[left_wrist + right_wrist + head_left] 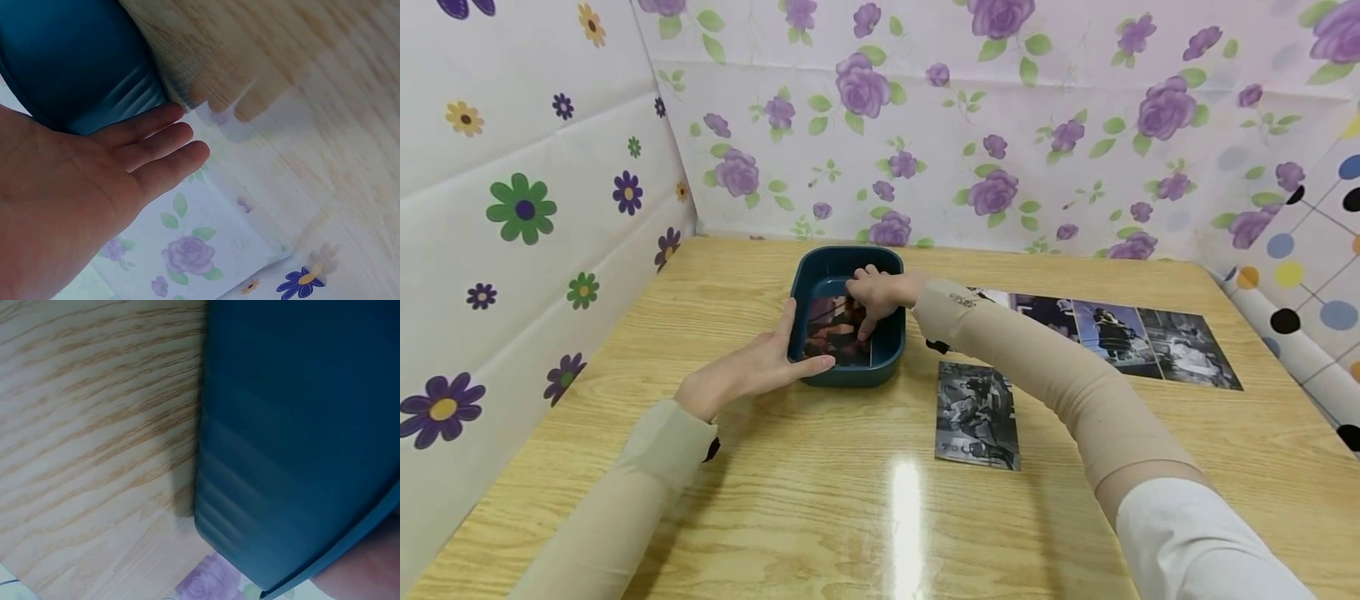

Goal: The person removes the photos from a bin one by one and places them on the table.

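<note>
A dark teal plastic tub (848,333) sits on the wooden surface (820,508) toward its 12 o'clock side. The left hand (760,367) lies flat against the tub's 9 o'clock wall, fingers straight and steadying it, thumb up along the rim. The right hand (874,296) reaches down inside, its fingertips curled onto a stack of photo prints (838,333); whether it pinches one or only presses on it cannot be told. Four prints are already out: a black-and-white photo (977,414) lies alone at the tub's 4 o'clock, and a row of three photos (1131,335) lies at 3 o'clock. Judging from this, the laying-out seems partly done, with several prints left in the tub.
</note>
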`<state>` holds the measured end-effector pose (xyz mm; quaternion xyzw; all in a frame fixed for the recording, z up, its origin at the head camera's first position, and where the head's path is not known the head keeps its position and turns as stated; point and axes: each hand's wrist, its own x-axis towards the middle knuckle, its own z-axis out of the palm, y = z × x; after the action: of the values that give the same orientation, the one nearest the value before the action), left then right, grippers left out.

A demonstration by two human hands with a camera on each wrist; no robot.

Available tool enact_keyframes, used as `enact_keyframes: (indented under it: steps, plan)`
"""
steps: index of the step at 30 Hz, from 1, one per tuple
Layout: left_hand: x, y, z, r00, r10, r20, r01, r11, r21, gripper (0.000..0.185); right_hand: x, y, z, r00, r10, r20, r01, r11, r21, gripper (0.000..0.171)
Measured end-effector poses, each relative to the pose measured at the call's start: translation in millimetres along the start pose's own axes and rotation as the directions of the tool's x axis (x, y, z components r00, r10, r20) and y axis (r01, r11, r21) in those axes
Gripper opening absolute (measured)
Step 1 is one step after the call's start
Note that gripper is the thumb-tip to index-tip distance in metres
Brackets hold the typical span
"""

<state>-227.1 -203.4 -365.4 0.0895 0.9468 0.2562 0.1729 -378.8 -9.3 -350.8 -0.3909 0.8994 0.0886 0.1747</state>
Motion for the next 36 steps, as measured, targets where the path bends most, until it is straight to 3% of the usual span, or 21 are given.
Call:
enact_keyframes:
  steps: [4,7,9,12,16,19,26,29,36]
  plan:
    - [0.3,0.0,0.2,1.0,0.006,-0.009,-0.006,1.0,-0.006,0.118,0,1,1,0.999,0.002,-0.046,-0.001,1.0,0.025,0.079]
    - [0.6,0.1,0.2,1.0,0.01,-0.008,-0.01,1.0,-0.008,0.118,-1,3,2,0.996,-0.015,-0.09,0.028,0.989,0.142,0.074]
    - [0.7,0.3,0.1,1.0,0.012,-0.007,-0.012,1.0,-0.01,0.118,-3,5,2,0.992,-0.042,-0.117,0.07,0.967,0.246,0.068]
    - [1.3,0.4,-0.1,1.0,0.017,-0.005,-0.017,1.0,-0.008,0.118,-8,8,1,0.982,-0.096,-0.162,0.155,0.901,0.404,0.056]
    - [2.4,0.9,-0.2,1.0,0.022,-0.004,-0.022,1.0,-0.005,0.118,-15,13,-1,0.975,-0.13,-0.182,0.209,0.816,0.539,0.042]
    - [3.1,1.2,0.0,1.0,0.015,0.002,-0.015,1.0,-0.004,0.117,-20,17,0,0.978,-0.122,-0.172,0.204,0.743,0.637,0.039]
    - [3.5,2.2,0.3,1.0,0.008,0.009,-0.008,1.0,-0.012,0.118,-31,25,-2,0.978,-0.107,-0.177,0.207,0.524,0.826,0.038]
    - [3.0,2.8,0.0,1.0,0.004,0.008,-0.004,1.0,-0.012,0.118,-40,28,-8,0.983,-0.08,-0.164,0.182,0.457,0.871,0.041]
    - [2.2,2.5,-0.3,1.0,-0.001,-0.015,0.001,1.0,-0.003,0.119,-67,40,-23,0.98,-0.022,-0.2,0.193,0.383,0.903,0.041]
